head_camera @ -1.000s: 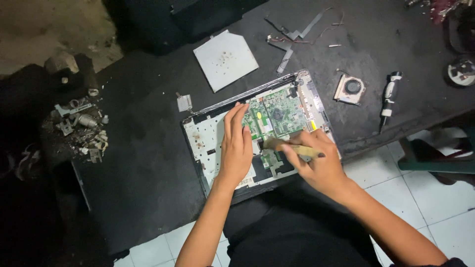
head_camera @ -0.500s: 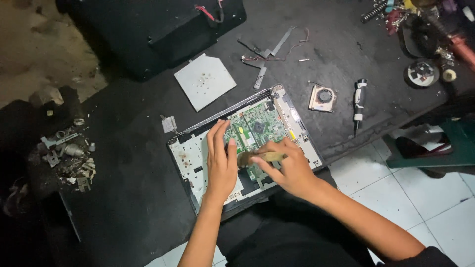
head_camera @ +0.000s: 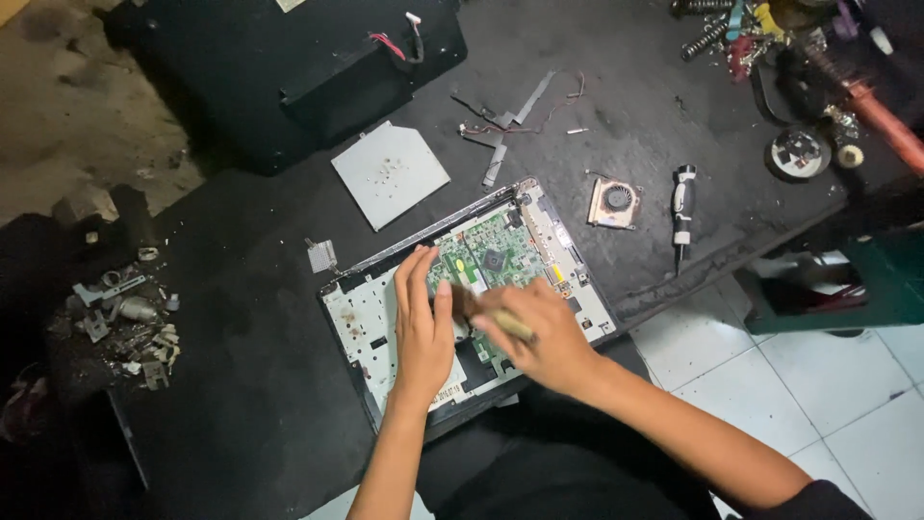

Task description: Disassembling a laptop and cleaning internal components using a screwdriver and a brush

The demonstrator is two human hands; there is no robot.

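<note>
Dark, dusty matting (head_camera: pixel 250 385) is spread over a pale tiled floor (head_camera: pixel 818 385), and on it, near the middle, an opened laptop base (head_camera: pixel 385 332) is laid with its green circuit board (head_camera: pixel 496 255) exposed. The left hand (head_camera: pixel 423 327) is pressed flat on the base just left of the board, fingers extended and together, nothing gripped. The right hand (head_camera: pixel 544 337) is clenched around a pale-handled brush (head_camera: pixel 496 316), whose dark bristle end is set against the board close beside the left thumb; the tool is blurred, so its tip cannot be told exactly.

Farther off, a flat grey cover plate (head_camera: pixel 390 173) is seen to the left of a tangle of ribbon cables (head_camera: pixel 510 120). To the right of the base a small cooling fan (head_camera: pixel 614 202) is placed, and beyond it a black-and-white screwdriver (head_camera: pixel 682 214) lies upright in the scene. A small grey metal piece (head_camera: pixel 321 255) sits just off the base's far left corner. At the far left edge a heap of broken scraps (head_camera: pixel 125 323) is gathered. A large black casing (head_camera: pixel 289 67) with a red wire is set at the far side, and springs and assorted tools (head_camera: pixel 770 39) are piled at the far right.
</note>
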